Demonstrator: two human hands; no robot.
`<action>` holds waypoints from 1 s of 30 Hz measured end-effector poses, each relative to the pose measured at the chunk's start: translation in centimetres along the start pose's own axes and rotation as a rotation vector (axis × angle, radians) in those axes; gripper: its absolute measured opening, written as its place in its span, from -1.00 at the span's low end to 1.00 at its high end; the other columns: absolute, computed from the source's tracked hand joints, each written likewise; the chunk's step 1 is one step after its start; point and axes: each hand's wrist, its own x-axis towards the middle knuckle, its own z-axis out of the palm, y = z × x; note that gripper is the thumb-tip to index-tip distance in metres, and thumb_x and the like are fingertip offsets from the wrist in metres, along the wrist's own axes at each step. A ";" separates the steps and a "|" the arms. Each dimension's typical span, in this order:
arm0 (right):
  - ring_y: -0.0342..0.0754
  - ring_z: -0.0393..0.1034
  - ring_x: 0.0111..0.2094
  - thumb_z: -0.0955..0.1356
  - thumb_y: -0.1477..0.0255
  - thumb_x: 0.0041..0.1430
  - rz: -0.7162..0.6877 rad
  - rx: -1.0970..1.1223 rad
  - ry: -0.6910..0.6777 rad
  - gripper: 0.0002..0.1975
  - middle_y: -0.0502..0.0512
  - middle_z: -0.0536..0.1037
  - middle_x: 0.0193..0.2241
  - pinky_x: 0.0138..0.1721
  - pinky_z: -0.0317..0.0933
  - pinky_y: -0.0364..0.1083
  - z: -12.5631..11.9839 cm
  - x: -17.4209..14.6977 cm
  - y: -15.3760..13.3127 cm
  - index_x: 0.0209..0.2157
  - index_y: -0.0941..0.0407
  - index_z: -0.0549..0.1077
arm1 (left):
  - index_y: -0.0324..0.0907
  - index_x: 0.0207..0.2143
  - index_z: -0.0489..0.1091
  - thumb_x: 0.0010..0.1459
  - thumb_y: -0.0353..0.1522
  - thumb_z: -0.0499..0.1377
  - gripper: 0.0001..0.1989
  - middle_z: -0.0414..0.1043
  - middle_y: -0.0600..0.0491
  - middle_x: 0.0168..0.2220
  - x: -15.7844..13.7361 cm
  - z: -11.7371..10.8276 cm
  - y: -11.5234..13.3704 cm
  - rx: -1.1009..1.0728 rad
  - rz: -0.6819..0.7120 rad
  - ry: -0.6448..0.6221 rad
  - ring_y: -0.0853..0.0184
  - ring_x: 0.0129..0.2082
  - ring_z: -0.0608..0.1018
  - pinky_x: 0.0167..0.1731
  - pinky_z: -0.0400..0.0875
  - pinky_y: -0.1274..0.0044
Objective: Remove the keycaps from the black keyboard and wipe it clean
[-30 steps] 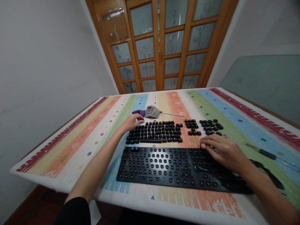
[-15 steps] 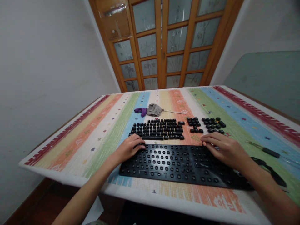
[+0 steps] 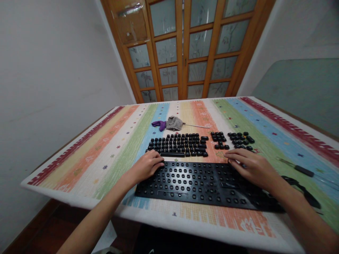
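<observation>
A black keyboard base [image 3: 190,181] without its keycaps lies flat near the front edge of the table, its rows of bare key posts showing. At its far left corner, my left hand [image 3: 148,164] is closed with bent fingers around the edge. My right hand [image 3: 249,165] reaches over the right part and grips the far edge with its fingertips, covering some of the posts. Just beyond the base, loose black keycaps [image 3: 180,145] are laid out in rows, with smaller groups of keycaps [image 3: 241,140] farther right.
Behind the keycaps lie a grey and purple cloth [image 3: 173,124] and a thin metal rod [image 3: 197,126]. A dark-handled screwdriver [image 3: 304,171] and a black item [image 3: 304,194], partly hidden by my right forearm, are on the right. A striped cloth [image 3: 106,165] covers the table.
The right end of the keyboard base has shifted slightly away from me and leftward, along with my right hand. My left hand has barely moved.
</observation>
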 end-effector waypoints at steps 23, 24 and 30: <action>0.06 0.56 -0.24 0.26 0.46 0.31 0.018 -0.031 -0.044 -0.76 0.16 0.62 -0.20 -0.25 0.45 0.03 0.0 -0.4 0.2 -0.21 0.10 0.58 | -0.23 -0.29 0.50 0.26 -0.44 0.16 -0.89 0.37 -0.07 -0.15 0.7 -0.3 0.4 -0.050 -0.039 -0.037 0.21 -0.16 0.42 -0.11 0.42 0.34; 0.06 0.56 -0.24 0.26 0.46 0.31 0.019 -0.028 -0.042 -0.76 0.16 0.63 -0.20 -0.25 0.45 0.03 0.0 -0.4 0.2 -0.21 0.09 0.58 | -0.23 -0.30 0.50 0.25 -0.45 0.17 -0.90 0.37 -0.07 -0.16 0.7 -0.3 0.5 -0.052 -0.038 -0.033 0.21 -0.16 0.42 -0.12 0.42 0.34; 0.05 0.56 -0.25 0.25 0.46 0.31 0.020 -0.025 -0.042 -0.76 0.16 0.63 -0.21 -0.26 0.45 0.02 0.0 -0.3 0.1 -0.22 0.09 0.58 | -0.18 -0.35 0.51 0.23 -0.45 0.18 -0.88 0.39 -0.04 -0.17 0.7 -0.1 0.4 -0.060 -0.045 0.000 0.22 -0.18 0.41 -0.16 0.41 0.35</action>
